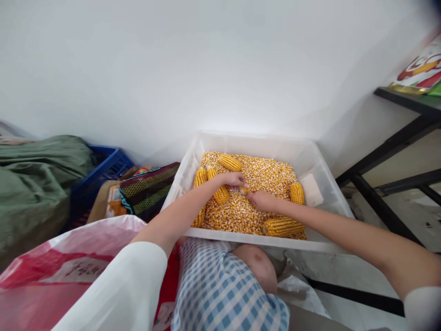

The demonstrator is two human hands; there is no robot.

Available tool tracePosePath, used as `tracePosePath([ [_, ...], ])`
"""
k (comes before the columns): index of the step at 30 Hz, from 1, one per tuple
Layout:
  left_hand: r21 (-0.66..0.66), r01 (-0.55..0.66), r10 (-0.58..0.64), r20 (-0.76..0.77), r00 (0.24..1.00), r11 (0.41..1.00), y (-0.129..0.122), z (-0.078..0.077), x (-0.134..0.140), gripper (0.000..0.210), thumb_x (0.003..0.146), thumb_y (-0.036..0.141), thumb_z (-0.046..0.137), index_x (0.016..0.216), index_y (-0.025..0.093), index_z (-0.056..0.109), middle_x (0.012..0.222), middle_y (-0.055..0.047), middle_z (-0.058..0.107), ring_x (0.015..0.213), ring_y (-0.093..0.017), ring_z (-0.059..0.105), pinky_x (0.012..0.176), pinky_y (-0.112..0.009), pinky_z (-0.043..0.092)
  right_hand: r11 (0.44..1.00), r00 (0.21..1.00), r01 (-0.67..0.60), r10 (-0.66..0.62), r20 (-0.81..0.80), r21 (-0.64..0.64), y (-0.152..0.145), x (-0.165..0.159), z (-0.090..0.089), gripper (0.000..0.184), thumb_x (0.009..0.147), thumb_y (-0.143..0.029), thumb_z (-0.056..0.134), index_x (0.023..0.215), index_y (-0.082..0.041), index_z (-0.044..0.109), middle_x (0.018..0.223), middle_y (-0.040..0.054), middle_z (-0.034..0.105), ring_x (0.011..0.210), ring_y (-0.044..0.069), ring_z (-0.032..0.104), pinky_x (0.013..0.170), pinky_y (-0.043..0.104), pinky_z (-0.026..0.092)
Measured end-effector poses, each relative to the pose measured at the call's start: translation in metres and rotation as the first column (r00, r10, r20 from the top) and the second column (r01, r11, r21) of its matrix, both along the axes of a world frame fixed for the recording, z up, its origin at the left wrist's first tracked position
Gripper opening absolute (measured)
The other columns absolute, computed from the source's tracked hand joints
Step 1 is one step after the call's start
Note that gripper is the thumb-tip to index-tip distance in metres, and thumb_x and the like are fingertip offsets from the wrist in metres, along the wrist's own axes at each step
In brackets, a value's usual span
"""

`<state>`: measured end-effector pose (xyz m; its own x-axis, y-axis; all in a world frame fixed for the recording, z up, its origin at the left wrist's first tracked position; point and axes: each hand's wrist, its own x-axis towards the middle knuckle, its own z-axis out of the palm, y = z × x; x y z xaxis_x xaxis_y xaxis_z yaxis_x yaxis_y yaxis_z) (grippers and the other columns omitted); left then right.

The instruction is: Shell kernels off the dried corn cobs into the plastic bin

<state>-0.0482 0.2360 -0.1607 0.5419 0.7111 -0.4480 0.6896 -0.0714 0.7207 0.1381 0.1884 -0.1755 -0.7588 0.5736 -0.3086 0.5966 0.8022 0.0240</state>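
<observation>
Both hands meet over a white plastic bin [332, 191] that holds loose corn kernels [272, 172]. Between them is a short yellow piece of corn cob [244, 190], mostly covered by fingers. My left hand [235, 179] is closed on its upper left end. From the lower right, my right hand [261, 201] pinches the same piece. Close to my left wrist lie a corn cob [218, 187] and another cob [200, 178]. A third cob [230, 162] rests farther back. Below my right forearm is a large cob [282, 226], with a shorter cob [296, 193] above it.
A black metal shelf frame [372, 202] stands at the right, with a printed package [422, 66] on top. On the left are a blue crate [112, 158], green cloth [44, 170], a mesh bag [148, 191] and a red-and-white sack [69, 262]. The wall [206, 69] rises behind the bin.
</observation>
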Motion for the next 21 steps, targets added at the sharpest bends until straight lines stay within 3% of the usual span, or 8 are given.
tracePosePath([
  [4, 0.084, 0.003, 0.003, -0.068, 0.998, 0.996, -0.001, 0.002, 0.003, 0.036, 0.073, 0.050, 0.054, 0.073, 0.015, 0.053, 0.054, 0.002, 0.049, 0.049, -0.009, 0.048, 0.049, -0.020, 0.040, 0.999, 0.999, -0.041, 0.041, -0.009, -0.001, -0.002, 0.001, -0.002, 0.024, 0.085, -0.018, 0.035, 0.099, -0.014, 0.054, 0.084, 0.0131, 0.067, 0.074, 0.021, 0.063, 0.064, 0.027, 0.040],
  [13, -0.011, 0.016, -0.015, 0.033, 0.999, 1.000, -0.001, 0.006, -0.005, 0.038, 0.070, 0.054, 0.055, 0.074, 0.016, 0.054, 0.055, 0.002, 0.052, 0.050, -0.010, 0.050, 0.050, -0.021, 0.040, 0.986, 0.971, 0.164, -0.158, -0.179, 0.019, -0.005, 0.014, -0.009, 0.037, 0.093, -0.030, 0.019, 0.102, -0.013, 0.051, 0.085, 0.0132, 0.066, 0.074, 0.020, 0.062, 0.065, 0.027, 0.038],
  [21, -0.019, -0.013, 0.013, 0.033, 0.999, 1.000, -0.002, 0.003, -0.002, 0.038, 0.067, 0.053, 0.058, 0.073, 0.016, 0.052, 0.055, 0.002, 0.051, 0.051, -0.011, 0.051, 0.051, -0.022, 0.042, 0.986, 0.974, 0.166, -0.167, -0.154, -0.020, -0.004, 0.010, -0.009, 0.032, 0.091, -0.026, 0.025, 0.102, -0.013, 0.053, 0.088, 0.0135, 0.066, 0.076, 0.018, 0.061, 0.066, 0.026, 0.037],
])
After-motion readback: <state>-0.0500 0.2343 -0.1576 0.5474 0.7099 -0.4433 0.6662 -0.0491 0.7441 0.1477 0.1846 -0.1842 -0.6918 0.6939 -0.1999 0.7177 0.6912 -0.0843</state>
